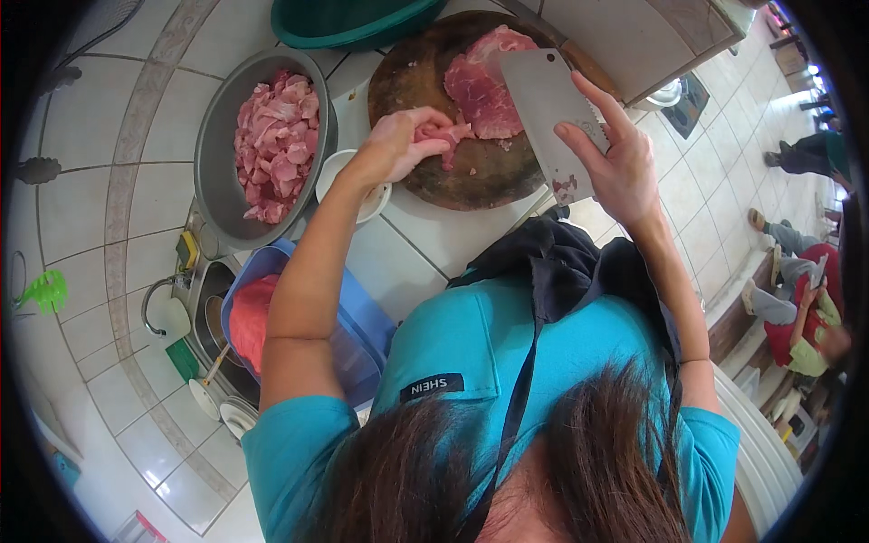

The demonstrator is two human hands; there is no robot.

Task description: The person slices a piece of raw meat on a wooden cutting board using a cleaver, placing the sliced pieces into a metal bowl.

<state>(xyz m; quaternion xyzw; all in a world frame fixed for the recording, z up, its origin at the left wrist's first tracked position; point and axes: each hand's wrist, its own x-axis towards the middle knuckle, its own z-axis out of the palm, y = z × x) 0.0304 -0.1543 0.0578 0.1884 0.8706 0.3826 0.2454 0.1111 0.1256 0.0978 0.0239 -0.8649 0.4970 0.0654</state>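
My left hand (400, 144) has its fingers closed around small cut pieces of raw meat (448, 144), just above the round wooden chopping board (421, 75). In my right hand (621, 159) is a wide-bladed cleaver (543, 115), my thumb and index finger lying along the blade; its handle is hidden by the hand. Smears of meat mark the blade near its lower corner. A large slab of raw meat (483, 88) rests on the board, partly behind the blade. Left of my left hand, a grey metal basin (210, 149) holds a heap of cut meat pieces (278, 149).
A white bowl (333, 166) sits partly beneath my left forearm. Behind the board stands a green basin (360, 34). A blue plastic tub (356, 326) with a red bag (251, 315) is beside the sink (204, 292). Seated person (808, 312) at far right.
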